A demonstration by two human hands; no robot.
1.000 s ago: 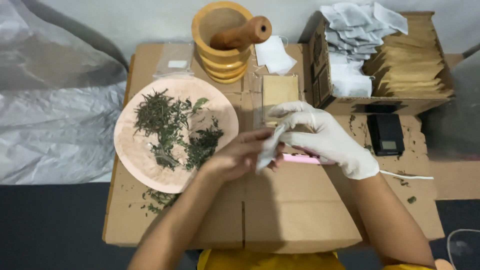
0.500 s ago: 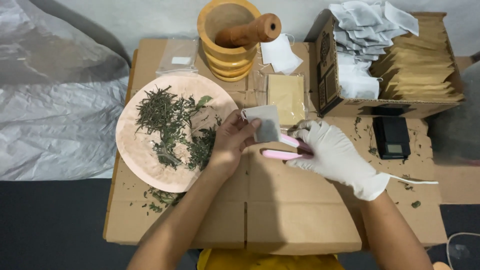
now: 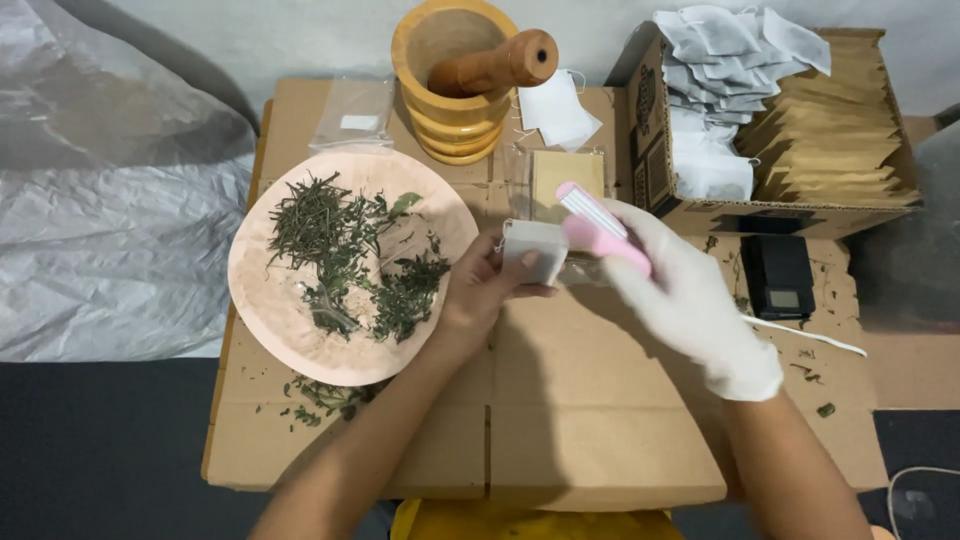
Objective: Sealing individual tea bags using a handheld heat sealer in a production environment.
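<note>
My bare left hand (image 3: 480,290) pinches a small white tea bag (image 3: 533,250) by its left edge, just right of the pink plate (image 3: 270,300) of dried green herbs (image 3: 345,255). My right hand (image 3: 690,300) wears a white glove and grips a pink and white hand-held sealer (image 3: 600,225), whose tip points up and left beside the bag's right edge. Both hands hover above the cardboard work surface (image 3: 580,430).
A wooden mortar with a pestle (image 3: 465,75) stands at the back. A cardboard box (image 3: 800,140) at the right holds white bags and brown envelopes. A small black scale (image 3: 780,275), a brown envelope (image 3: 560,180), a clear pouch (image 3: 350,115) and grey plastic sheeting (image 3: 100,220) lie around.
My right hand picked the pink sealer up off the cardboard and raised it beside the bag. My left hand kept hold of the bag and turned it flat toward me.
</note>
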